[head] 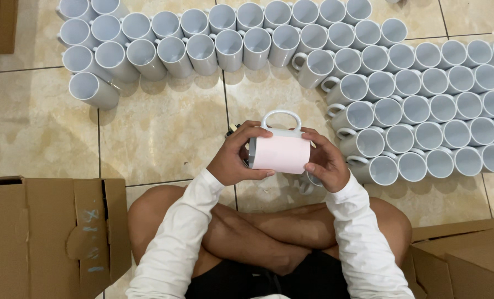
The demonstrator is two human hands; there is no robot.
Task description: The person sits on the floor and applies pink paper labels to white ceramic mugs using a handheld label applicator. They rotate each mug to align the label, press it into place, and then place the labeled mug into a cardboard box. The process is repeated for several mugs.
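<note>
Both hands, left hand (237,159) and right hand (325,160), fingers curled around a paper-wrapped white mug (280,149) (handle upward).

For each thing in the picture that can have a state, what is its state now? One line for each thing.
Mug: held on its side, handle up, pale pink sheet around its body.
Left hand: gripping the mug's left end.
Right hand: gripping the mug's right end.
White mugs on the floor: upright, empty, packed in rows.
Cardboard box at left: flaps open.
Cardboard box at right: partly in view, state unclear.
</note>
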